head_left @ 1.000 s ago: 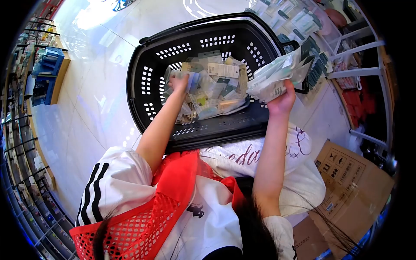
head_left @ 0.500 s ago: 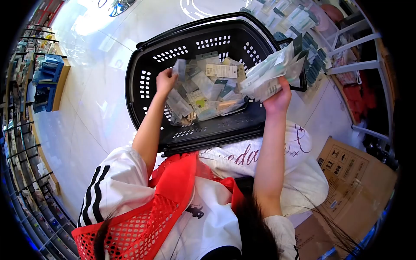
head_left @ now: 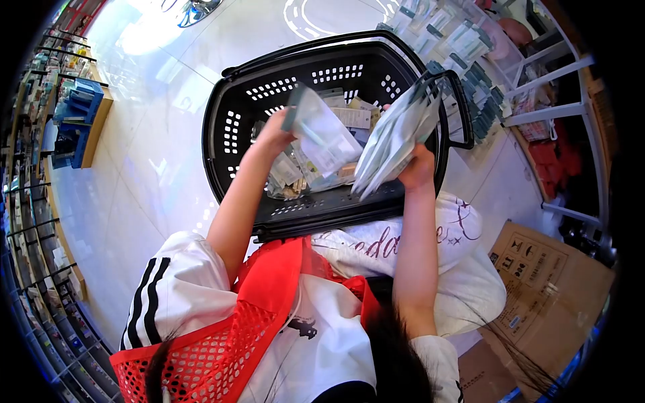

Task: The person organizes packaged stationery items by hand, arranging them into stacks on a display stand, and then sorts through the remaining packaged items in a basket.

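My left hand pinches a flat clear packet by its dark header edge, held over the basket; its contents are blurred. My right hand is closed round a bundle of similar pale packets, fanned out above the basket's right side. Below both hands stands a black plastic shopping basket with slotted walls. Inside it lies a jumble of small packets, among them a pale labelled card. The held packets partly cover this pile.
More header-card packets lie in rows on the floor beyond the basket, at right. A cardboard box sits at lower right, below a white metal rack. Stocked shelves line the left, with a blue display box beside them.
My left hand has come up and right, now with a larger clear packet in place of the small one. The right-hand bundle has swung left and turned more upright.
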{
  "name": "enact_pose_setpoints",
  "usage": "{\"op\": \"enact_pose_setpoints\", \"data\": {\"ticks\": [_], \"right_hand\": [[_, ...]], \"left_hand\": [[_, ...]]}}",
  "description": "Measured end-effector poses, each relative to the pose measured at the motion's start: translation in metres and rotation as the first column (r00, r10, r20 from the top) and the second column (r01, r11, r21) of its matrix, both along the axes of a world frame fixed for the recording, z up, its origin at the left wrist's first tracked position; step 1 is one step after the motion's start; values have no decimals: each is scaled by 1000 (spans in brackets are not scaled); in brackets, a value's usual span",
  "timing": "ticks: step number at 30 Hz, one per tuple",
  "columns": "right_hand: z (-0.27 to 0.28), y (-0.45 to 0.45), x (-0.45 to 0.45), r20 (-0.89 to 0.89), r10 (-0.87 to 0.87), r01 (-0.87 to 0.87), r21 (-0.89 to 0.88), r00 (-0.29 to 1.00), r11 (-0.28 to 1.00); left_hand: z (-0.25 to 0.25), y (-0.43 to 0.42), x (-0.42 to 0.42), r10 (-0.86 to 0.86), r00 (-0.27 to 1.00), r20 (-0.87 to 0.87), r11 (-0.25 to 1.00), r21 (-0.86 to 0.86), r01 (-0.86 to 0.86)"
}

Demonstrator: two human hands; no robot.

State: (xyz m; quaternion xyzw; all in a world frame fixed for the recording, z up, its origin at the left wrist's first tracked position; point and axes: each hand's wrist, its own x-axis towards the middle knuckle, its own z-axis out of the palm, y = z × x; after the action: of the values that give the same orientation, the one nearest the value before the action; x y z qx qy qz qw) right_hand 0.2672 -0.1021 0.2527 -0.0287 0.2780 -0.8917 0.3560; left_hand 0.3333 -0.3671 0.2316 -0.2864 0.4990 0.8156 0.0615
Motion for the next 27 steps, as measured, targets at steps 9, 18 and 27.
{"op": "enact_pose_setpoints", "data": {"ticks": [9,18,27], "right_hand": [[9,-5,1,-65,-31,53,371,997,927],[-3,-2,-2,-91,49,-22,275,995,961],[-2,10,-21,56,-212,203,141,976,969]], "left_hand": [[44,79,-3,-59,950,-306,838,502,214],[49,67,-11,-333,937,-101,942,-75,327],[-120,-31,7,-607,632,483,267,-625,734]]}}
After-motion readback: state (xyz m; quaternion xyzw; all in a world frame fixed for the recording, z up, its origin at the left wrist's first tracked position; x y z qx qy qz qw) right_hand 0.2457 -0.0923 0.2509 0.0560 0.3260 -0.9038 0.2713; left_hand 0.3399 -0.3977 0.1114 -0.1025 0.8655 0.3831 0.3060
